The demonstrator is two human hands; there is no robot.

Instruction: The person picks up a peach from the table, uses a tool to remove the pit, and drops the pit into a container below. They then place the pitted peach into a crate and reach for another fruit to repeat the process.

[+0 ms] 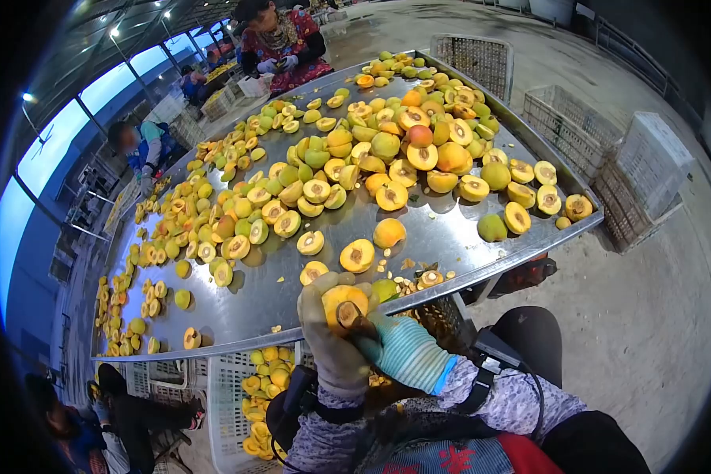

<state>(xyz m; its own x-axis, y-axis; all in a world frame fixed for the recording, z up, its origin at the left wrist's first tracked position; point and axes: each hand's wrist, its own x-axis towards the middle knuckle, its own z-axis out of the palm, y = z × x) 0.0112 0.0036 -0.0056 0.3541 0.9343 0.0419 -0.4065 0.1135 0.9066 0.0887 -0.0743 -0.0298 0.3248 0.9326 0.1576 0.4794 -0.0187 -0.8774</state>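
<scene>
My left hand, in a pale glove, is closed round a halved yellow fruit whose cut face with the brown stone is turned up. My right hand, in a striped turquoise glove, is closed on a dark tool whose tip touches the stone; most of the tool is hidden. Both hands are at the near edge of a metal table. Many halved and whole fruits lie spread and heaped on it. Small loose pits and scraps lie just beyond my hands.
Below the table's near edge stands a white crate of fruit halves. Stacked crates and a white box are at the right. A person works across the table, another at the left, and one sits at lower left.
</scene>
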